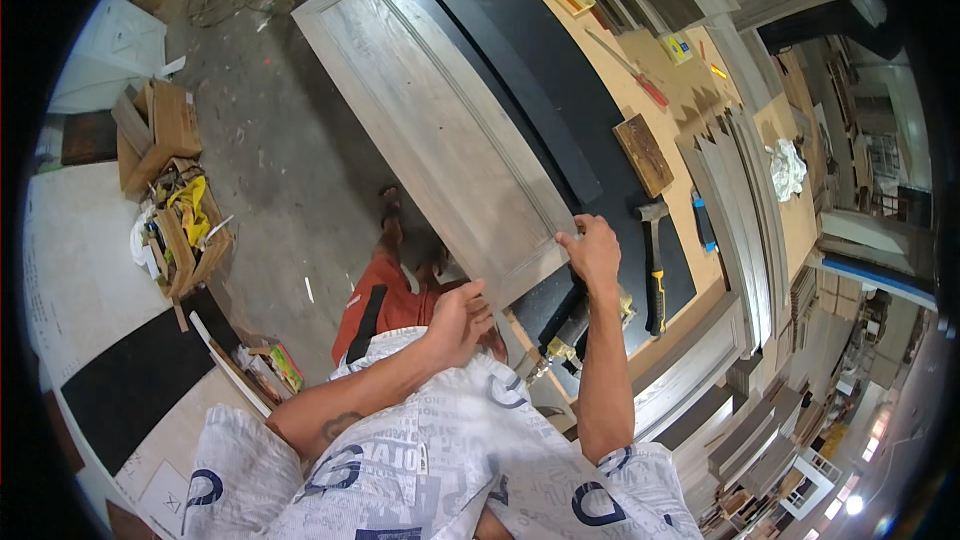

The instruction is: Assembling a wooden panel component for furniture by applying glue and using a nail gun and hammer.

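A long grey wood-grain cabinet door (430,110) with a recessed panel lies lengthwise ahead of me, overhanging the left side of the black work surface. My right hand (594,255) grips its near right corner, thumb on the frame and fingers bent over the edge. My left hand (460,325) is beside the near left corner, its fingers loosely curved and apart with nothing seen in them. Whether it touches the door edge I cannot tell. Close to my right forearm lies a metal power tool or air nailer (570,330), partly hidden by the arm.
Right of the door lie a hammer (653,265), a brown wood block (643,155) and a red-handled screwdriver (650,88). Grey mouldings (735,210) are stacked farther right. At left stand cardboard boxes of scraps (185,225). Another person's leg in red shorts (375,300) is beyond my left hand.
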A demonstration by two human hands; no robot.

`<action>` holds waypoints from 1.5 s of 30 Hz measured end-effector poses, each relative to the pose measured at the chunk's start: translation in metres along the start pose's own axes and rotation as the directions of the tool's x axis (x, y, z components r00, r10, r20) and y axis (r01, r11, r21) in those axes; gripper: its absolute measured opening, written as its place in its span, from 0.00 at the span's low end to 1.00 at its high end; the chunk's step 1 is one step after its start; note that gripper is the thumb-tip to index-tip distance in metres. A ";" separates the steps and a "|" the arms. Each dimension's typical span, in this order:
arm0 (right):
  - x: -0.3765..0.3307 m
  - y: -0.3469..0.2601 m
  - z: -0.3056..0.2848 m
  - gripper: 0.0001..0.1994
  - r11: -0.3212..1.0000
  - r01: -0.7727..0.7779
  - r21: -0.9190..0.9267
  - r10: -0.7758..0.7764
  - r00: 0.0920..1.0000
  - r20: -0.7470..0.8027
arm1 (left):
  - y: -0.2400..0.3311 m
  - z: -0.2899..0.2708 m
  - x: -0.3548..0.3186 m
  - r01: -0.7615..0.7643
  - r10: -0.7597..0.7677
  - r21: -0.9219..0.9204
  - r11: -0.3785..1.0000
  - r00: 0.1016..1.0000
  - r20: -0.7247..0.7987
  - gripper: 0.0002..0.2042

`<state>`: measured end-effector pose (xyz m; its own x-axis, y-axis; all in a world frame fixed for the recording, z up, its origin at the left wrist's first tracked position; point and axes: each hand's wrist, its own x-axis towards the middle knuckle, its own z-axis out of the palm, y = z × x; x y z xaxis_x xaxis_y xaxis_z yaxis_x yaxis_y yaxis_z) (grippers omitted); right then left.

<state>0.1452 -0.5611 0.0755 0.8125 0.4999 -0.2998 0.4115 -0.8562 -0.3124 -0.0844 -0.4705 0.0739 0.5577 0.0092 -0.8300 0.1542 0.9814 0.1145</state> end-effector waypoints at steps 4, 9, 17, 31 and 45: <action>-0.001 -0.002 -0.004 0.24 0.999 -0.033 -0.007 0.033 0.995 0.091 | 0.015 0.017 -0.017 -0.044 0.045 0.014 0.999 0.997 -0.064 0.15; 0.006 -0.005 0.000 0.24 0.993 0.062 0.100 -0.068 0.995 0.066 | 0.022 0.008 -0.011 -0.201 0.203 0.040 0.979 0.975 -0.092 0.19; 0.006 -0.019 0.004 0.25 0.998 0.029 0.051 -0.030 0.999 0.029 | 0.028 0.006 -0.011 -0.184 0.185 0.028 0.982 0.982 -0.042 0.10; -0.106 -0.050 0.055 0.45 0.209 -0.257 0.944 0.506 0.854 0.121 | 0.076 -0.028 -0.029 -0.436 0.519 0.384 0.814 0.842 -0.144 0.36; -0.100 -0.049 0.063 0.41 0.043 -0.228 0.973 0.570 0.805 0.164 | 0.192 -0.030 -0.032 -0.617 0.714 0.481 0.622 0.700 -0.026 0.24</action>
<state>0.0181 -0.5611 0.0639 0.8211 -0.0636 -0.5672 -0.5695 -0.0242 -0.8216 -0.0970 -0.2769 0.1060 0.4790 0.7122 -0.5131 0.1444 0.5127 0.8464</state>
